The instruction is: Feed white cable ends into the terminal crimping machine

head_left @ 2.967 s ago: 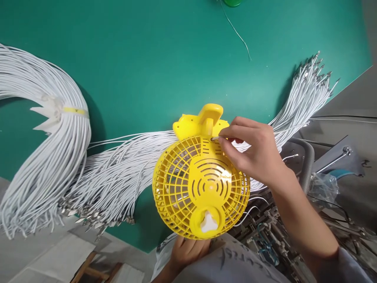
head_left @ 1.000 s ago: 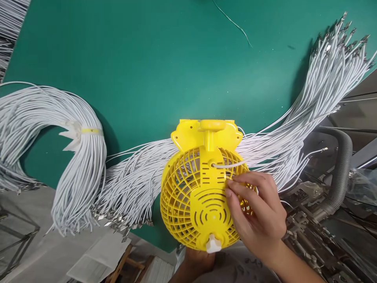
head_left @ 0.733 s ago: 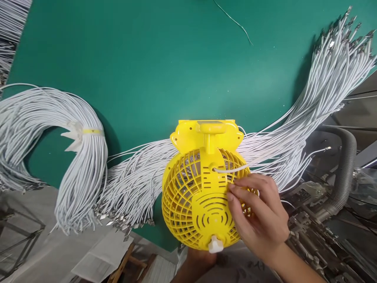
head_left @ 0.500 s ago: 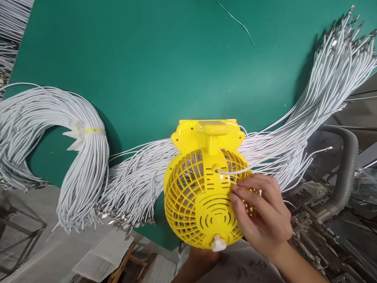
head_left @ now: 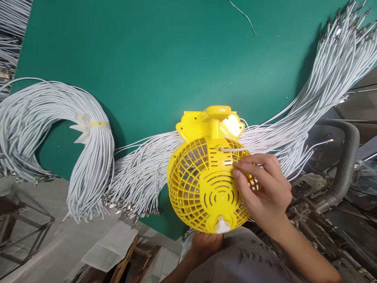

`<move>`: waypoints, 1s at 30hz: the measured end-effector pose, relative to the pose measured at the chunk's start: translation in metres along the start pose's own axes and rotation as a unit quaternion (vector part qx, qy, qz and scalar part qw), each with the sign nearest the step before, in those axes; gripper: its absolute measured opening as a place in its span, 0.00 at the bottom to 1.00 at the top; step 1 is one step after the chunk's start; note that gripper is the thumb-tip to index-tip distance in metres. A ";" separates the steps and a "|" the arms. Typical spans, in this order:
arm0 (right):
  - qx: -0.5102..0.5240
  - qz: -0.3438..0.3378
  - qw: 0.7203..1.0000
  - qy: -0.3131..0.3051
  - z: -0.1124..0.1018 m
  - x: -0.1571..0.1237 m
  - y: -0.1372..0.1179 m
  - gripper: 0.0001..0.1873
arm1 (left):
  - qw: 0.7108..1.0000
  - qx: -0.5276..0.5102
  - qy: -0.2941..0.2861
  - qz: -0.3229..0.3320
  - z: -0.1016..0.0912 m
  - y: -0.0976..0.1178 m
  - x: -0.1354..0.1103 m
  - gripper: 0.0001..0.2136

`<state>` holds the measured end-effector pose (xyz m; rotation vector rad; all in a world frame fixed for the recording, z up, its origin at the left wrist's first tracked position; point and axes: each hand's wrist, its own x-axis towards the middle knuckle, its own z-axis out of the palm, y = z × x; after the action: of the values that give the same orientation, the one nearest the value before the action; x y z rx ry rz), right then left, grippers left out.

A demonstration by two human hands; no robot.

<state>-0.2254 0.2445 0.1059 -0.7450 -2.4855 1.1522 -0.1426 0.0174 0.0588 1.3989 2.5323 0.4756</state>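
Evidently the cord is at least partly run: a white cord (head_left: 232, 149) emerges from the small hole below the yellow fan housing's (head_left: 219, 182) stalk and passes out of sight behind the right hand (head_left: 265, 184), so whether it is fully drawn or secured cannot be told. Beside the vent slots, that hand's thumb and forefinger tips meet or nearly meet, anything between them being hidden. Meanwhile the left hand (head_left: 207, 241) appears clasped on the housing's lower edge, holding it before the white cable bundle (head_left: 140, 167), its white knob (head_left: 223, 225) fitted.
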 end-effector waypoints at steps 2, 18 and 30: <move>-0.007 0.011 1.000 -0.004 0.000 0.004 0.000 0.08 | 0.999 -0.012 0.042 0.003 -0.005 0.000 0.005 0.06; 0.144 0.185 0.940 0.247 -0.021 -0.020 0.007 0.05 | 0.993 -0.094 0.011 0.067 -0.110 -0.024 0.094 0.10; 0.275 0.347 0.893 0.086 -0.003 -0.270 -0.030 0.13 | 0.999 0.027 -0.015 0.044 -0.201 -0.051 0.303 0.12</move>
<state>-0.0118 0.0761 0.1167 -1.5156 -1.6155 1.8065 -0.4090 0.2140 0.2175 1.5298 2.4864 0.4007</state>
